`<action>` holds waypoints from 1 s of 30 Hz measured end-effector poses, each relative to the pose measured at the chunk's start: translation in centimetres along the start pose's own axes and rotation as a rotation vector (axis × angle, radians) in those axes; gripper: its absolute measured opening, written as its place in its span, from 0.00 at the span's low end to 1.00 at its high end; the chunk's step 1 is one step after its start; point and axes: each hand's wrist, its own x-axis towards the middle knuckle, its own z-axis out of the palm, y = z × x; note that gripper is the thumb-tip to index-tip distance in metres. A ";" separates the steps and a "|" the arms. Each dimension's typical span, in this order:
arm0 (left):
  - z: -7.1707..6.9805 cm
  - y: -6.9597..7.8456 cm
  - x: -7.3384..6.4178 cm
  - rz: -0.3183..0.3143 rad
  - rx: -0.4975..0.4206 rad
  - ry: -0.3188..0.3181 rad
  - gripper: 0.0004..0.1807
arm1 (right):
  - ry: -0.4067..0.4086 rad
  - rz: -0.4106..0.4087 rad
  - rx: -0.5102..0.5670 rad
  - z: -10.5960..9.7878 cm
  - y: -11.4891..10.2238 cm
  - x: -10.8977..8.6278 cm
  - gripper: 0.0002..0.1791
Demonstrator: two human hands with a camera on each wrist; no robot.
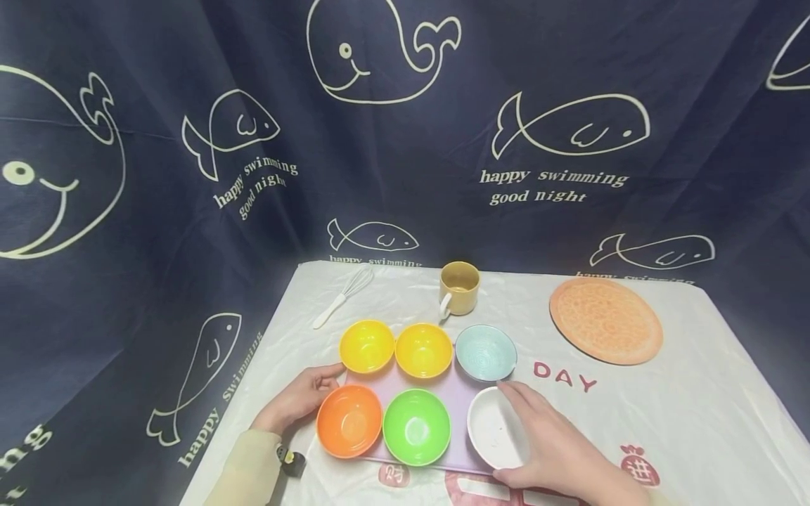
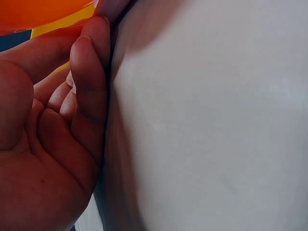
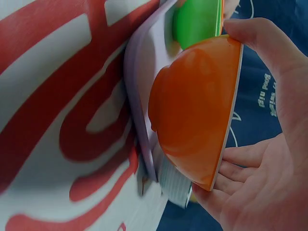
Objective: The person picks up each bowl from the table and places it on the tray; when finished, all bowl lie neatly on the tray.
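Near the front right of a lavender tray (image 1: 458,414), my right hand (image 1: 553,446) grips a bowl (image 1: 493,429) by its rim. This bowl is white inside and orange outside (image 3: 192,106); in the right wrist view it is tilted, with thumb and fingers at opposite sides. My left hand (image 1: 302,395) is at the tray's left edge, beside an orange bowl (image 1: 350,422). Its curled fingertips (image 2: 89,62) pinch the tray's edge in the left wrist view. A green bowl (image 1: 417,427), two yellow bowls (image 1: 367,346) and a light blue bowl (image 1: 486,353) stand with them in two rows.
Behind the bowls stands a mustard mug (image 1: 460,289) with a white handle. A whisk (image 1: 344,296) lies at the back left, a round pizza-patterned board (image 1: 606,321) at the right. A white printed cloth (image 1: 690,393) covers the table, and a dark blue curtain (image 1: 443,154) hangs behind.
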 end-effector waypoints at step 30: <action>0.1 -0.1 0.2 0.010 -0.002 -0.007 0.35 | -0.045 -0.028 -0.013 2.3 -0.7 0.4 0.66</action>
